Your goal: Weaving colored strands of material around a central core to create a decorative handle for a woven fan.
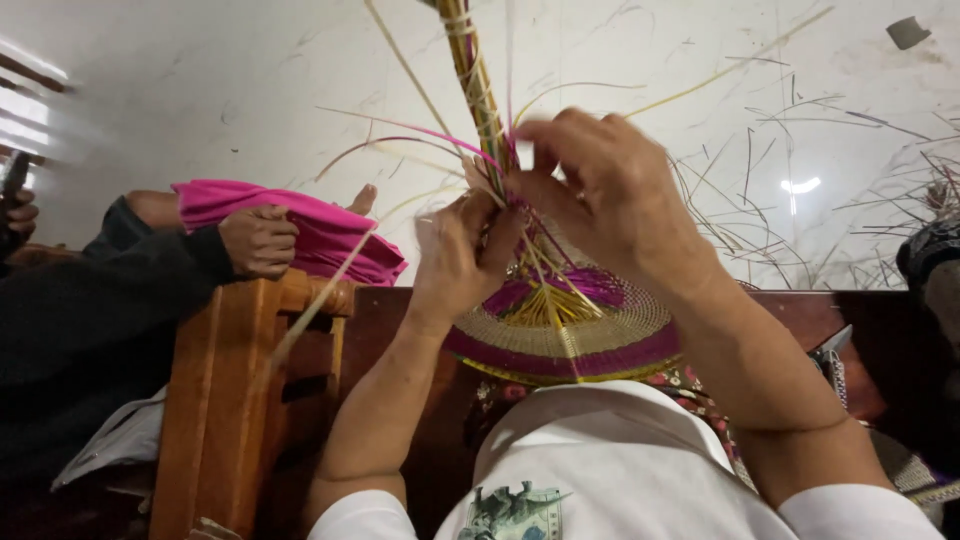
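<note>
**Two hands, one knot of loose strands at the fan's neck**

Two hands meet where the handle joins the woven disc. Your right hand (610, 195) is curled nearly closed, thumb and fingertips pinching strands against the bound handle (478, 90); your left hand (462, 255) is closed from below on the same junction, fingers bent around the neck. The woven fan (570, 335), straw-coloured with magenta bands, hangs just under both hands, above your white shirt (600, 450).

Loose strips (420, 130), yellow and pink, spray out from the binding in every direction. That is where trouble would likely start: ease either pinch and the wrapping may slacken or unwind, and a sharply bent strip could crack or slip from the weave. A pull too hard might warp the disc's rim.

Beside you, to the left, another person's hand (258, 240) rests on pink cloth (300, 225) above a wooden chair back (225, 400). Long stray strips sweep near that chair and could snag there as you turn the piece.
</note>
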